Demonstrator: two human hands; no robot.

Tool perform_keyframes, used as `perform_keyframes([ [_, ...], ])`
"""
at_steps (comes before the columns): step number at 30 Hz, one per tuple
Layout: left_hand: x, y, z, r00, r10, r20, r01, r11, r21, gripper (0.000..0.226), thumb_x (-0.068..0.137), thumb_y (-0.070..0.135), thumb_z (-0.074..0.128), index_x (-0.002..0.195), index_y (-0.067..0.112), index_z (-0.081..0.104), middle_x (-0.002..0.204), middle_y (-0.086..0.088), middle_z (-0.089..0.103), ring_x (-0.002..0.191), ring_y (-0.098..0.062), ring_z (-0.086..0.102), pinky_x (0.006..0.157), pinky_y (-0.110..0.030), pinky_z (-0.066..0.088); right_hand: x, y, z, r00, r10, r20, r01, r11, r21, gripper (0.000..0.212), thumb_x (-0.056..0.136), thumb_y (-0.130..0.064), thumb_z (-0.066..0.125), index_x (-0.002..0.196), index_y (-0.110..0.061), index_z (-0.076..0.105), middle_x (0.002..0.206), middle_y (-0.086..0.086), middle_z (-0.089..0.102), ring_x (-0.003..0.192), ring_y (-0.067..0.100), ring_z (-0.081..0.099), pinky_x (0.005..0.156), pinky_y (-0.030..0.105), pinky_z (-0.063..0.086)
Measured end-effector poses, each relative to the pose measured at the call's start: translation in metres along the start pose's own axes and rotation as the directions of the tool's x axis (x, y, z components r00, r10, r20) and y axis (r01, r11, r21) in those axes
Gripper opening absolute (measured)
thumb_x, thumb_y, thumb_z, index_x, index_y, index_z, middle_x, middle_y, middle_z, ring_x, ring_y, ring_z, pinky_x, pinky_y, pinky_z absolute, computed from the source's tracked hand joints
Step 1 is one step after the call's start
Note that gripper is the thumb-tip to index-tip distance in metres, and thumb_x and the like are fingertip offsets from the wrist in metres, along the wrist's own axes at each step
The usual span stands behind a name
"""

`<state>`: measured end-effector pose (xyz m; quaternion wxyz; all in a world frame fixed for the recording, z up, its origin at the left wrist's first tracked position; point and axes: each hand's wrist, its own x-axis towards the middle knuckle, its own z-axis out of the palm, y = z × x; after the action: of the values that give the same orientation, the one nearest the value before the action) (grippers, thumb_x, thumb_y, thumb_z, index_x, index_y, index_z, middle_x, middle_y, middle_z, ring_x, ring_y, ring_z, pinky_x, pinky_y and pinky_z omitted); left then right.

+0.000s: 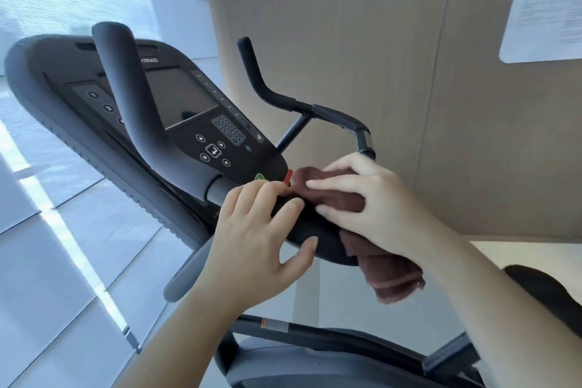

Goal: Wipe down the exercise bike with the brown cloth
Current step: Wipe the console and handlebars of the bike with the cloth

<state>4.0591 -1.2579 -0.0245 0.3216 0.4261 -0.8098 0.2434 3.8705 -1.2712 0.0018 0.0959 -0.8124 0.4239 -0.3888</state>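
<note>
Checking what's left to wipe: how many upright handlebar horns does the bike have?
2: near horn crossing the console, far horn against the beige wall. Others may be hidden.
</note>
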Motion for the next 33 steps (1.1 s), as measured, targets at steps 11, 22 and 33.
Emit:
perform_keyframes([
  [11,0.003,0.073,0.009,0.941,-0.335,0.049,0.317,0.924,0.215,0.042,0.082,0.034,0.043,0.095,0.002,0.066,0.107,-0.020,0.061,0.109,-0.039,0.054,0.087,-0.055,0.039,-0.017,0.080,-0.036,0.989,-0.125,0.076,0.122,0.992,0.035,0.029,0.079,-0.020,0.069,0.107,-0.028,0.068,0.109,-0.003,0.054,0.103,0.013,0.053,0.091,0.020,0.040],
  [22,0.007,0.089,0.011,0.906,-0.412,0.096,0.365,0.876,0.315,0.049,0.079,0.041,0.044,0.099,0.001,0.065,0.112,-0.021,0.061,0.113,-0.039,0.053,0.086,-0.057,0.042,0.001,0.067,-0.013,0.973,-0.204,0.109,0.181,0.965,0.191,0.030,0.080,-0.018,0.067,0.109,-0.027,0.067,0.108,0.001,0.055,0.102,0.021,0.054,0.092,0.038,0.045],
  [33,0.003,0.083,0.017,0.936,-0.352,-0.005,0.334,0.885,0.323,0.045,0.079,0.040,0.046,0.095,0.002,0.066,0.108,-0.019,0.062,0.111,-0.038,0.054,0.086,-0.053,0.043,0.009,0.054,-0.006,0.980,-0.201,0.018,0.197,0.973,0.122,0.027,0.079,-0.017,0.069,0.105,-0.026,0.069,0.109,0.000,0.058,0.102,0.019,0.055,0.090,0.030,0.045],
])
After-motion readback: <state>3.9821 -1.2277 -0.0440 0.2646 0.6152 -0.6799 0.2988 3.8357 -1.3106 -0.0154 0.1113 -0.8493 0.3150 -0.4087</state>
